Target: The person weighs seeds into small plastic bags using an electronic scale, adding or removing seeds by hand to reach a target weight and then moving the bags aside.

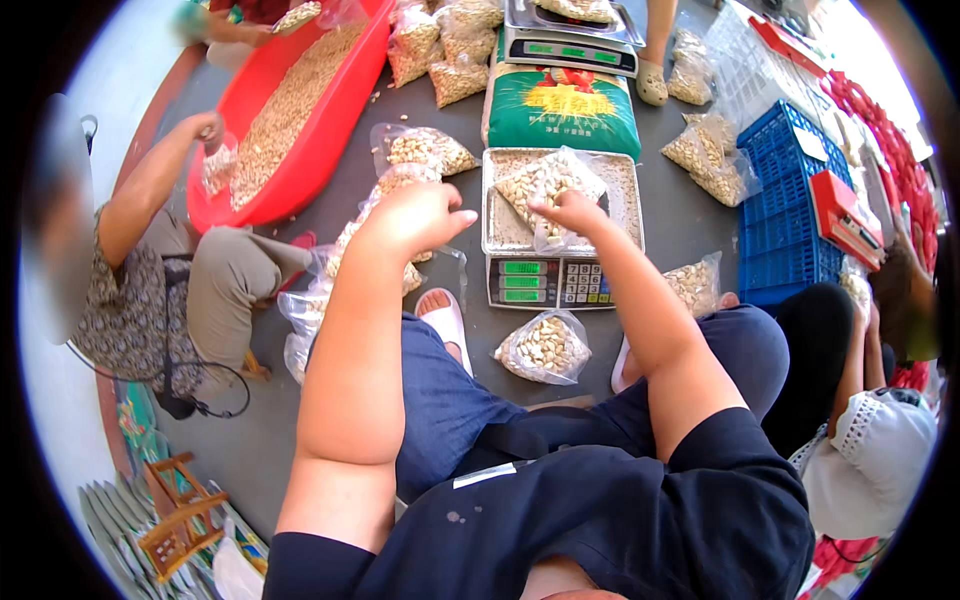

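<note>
A clear plastic bag of pale, bean-like pieces (525, 190) lies tilted on the metal pan of a digital scale (625, 240) with lit green displays. My right hand (572, 210) is closed at the bag's right side, its thumb toward the middle; the other fingertips are partly hidden. To the left of the pan hovers my left hand (420, 217), thumb and forefinger apart, nothing visible in it. Beneath and beside it runs a row of similar filled bags (430, 150). Another filled bag (545, 347) sits on the floor between my feet, in front of the scale.
A green printed sack (562, 110) stands behind my scale, with a second scale (570, 52) above it. At left, a person reaches into a red tub (345, 130) of the pieces. Blue crates (780, 210) and more bags (710, 160) stand right; another person sits there.
</note>
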A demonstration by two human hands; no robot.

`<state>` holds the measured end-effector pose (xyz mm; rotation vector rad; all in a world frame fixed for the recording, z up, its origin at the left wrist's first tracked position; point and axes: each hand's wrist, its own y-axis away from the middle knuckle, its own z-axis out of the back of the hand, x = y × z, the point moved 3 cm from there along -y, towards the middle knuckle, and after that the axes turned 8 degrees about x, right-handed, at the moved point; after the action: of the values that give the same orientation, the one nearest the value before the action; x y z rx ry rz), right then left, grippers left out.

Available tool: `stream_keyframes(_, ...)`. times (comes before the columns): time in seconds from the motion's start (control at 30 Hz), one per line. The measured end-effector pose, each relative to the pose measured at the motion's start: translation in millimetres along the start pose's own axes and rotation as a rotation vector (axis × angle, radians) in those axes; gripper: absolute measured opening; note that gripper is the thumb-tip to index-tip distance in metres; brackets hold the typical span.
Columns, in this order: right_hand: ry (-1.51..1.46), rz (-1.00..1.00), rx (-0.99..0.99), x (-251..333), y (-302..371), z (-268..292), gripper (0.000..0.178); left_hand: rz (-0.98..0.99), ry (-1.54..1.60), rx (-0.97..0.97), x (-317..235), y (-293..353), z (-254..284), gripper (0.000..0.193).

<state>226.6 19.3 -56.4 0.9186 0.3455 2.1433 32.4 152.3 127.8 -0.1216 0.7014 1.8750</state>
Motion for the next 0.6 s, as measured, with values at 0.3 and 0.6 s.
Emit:
stream_keyframes(0.3, -0.36, 0.12, -0.664, -23, -1, 62, 0.025, 0.019, -0.009, 0.078, -20, -27, 2, 0.027)
stream_keyframes(0.6, -0.282, -0.069, -1.042, -152, 73, 188, 0.028, -0.041, -0.201, 0.16, -74, -37, -19, 0.027)
